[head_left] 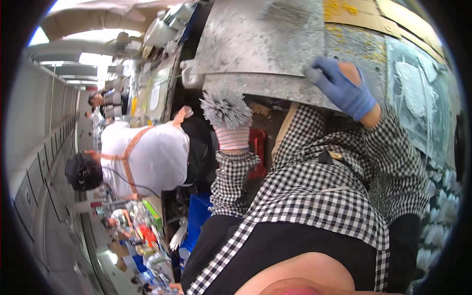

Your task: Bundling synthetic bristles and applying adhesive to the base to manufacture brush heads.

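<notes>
My left hand (233, 140), in a striped pink, white and grey glove, is closed around a thick bundle of thin grey sticks (226, 107). Their ends fan out beyond the hand, just off the left front corner of the metal-topped table (260, 44). On the right, my right hand (344, 86) wears a blue glove that leaves some skin bare. Its fingers reach leftward onto the table near the front edge, with grey-stained tips. Nothing shows between them.
Grey powder (287, 14) smears the tabletop. Yellow bits lie by cardboard (361, 14) at the far right. Clear plastic sheeting (418, 88) covers the right side. A red object (257, 152) stands below the table. To the left, a person in a white top (147, 152) works at another bench.
</notes>
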A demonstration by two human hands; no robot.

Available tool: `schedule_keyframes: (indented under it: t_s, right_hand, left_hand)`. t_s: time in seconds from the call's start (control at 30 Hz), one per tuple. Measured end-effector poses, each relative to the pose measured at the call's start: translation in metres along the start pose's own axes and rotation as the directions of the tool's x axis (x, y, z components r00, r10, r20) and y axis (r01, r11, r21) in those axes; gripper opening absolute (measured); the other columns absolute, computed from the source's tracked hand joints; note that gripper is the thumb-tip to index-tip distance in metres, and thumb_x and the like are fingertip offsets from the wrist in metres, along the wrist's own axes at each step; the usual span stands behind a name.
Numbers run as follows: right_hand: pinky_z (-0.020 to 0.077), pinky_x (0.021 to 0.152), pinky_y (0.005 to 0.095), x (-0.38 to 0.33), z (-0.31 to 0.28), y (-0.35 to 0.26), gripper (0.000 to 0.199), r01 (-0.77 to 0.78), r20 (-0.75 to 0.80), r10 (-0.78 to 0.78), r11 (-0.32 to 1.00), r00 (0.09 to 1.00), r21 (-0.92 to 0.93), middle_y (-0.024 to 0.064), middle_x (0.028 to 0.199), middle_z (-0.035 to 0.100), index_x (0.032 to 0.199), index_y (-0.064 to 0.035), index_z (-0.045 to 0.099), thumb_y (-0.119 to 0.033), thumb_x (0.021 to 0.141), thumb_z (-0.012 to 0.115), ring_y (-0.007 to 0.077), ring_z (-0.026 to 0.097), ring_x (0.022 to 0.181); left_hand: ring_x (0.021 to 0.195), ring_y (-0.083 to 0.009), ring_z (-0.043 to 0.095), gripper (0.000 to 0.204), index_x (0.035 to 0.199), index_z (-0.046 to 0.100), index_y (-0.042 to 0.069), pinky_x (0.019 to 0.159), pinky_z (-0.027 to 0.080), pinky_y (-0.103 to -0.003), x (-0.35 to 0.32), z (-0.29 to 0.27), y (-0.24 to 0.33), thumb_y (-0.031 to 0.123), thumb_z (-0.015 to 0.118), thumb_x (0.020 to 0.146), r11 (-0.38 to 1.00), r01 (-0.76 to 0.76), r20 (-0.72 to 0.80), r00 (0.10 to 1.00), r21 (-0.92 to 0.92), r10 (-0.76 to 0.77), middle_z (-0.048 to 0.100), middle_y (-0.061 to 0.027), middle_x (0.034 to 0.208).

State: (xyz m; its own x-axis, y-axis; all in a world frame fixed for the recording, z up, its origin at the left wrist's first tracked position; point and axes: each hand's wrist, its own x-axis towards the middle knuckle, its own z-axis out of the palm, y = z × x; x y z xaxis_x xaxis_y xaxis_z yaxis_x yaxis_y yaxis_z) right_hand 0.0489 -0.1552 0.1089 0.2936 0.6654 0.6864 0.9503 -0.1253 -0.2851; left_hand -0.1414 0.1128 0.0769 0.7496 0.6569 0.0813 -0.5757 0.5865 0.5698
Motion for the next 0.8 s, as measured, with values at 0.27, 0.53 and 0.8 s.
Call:
schedule_keyframes:
  t_s: [0.27,0.53,0.8]
  right_hand:
    - [0.0491,0.059,0.0392,-0.061,0.056,0.009,0.033,-0.669,0.181,0.644,0.722,0.743,0.177,0.0171,0.068,0.063,0.092,-0.0043,0.067,-0.037,0.094,0.065,0.0313,0.065,0.062]
    - [0.0521,0.062,0.0387,-0.08,0.072,0.013,0.016,-0.528,0.029,0.527,0.847,0.849,0.064,0.0162,0.076,0.068,0.093,-0.005,0.07,-0.02,0.087,0.07,0.0323,0.068,0.067]
    - [0.0524,0.061,0.037,-0.078,0.067,0.006,0.013,-0.564,0.023,0.564,0.82,0.825,0.097,0.0156,0.076,0.068,0.091,-0.005,0.07,-0.015,0.084,0.072,0.0314,0.068,0.066]
  left_hand:
    - [0.091,-0.0171,0.069,0.026,0.103,0.068,0.006,0.082,0.061,-0.033,-0.036,-0.036,-0.001,0.029,0.059,0.096,0.909,0.137,-0.196,0.954,-0.393,-0.228,0.071,-0.0067,0.097]
    - [0.09,-0.0077,0.065,0.034,0.118,0.068,0.027,0.066,0.055,-0.03,-0.026,-0.064,-0.004,0.048,0.048,0.1,0.949,0.224,-0.278,0.918,-0.221,-0.281,0.07,0.0108,0.111]
    - [0.106,-0.0139,0.063,0.035,0.12,0.065,0.019,0.086,0.055,-0.03,-0.01,-0.043,-0.006,0.043,0.052,0.099,0.967,0.191,0.004,0.981,-0.167,-0.193,0.068,0.0015,0.116]
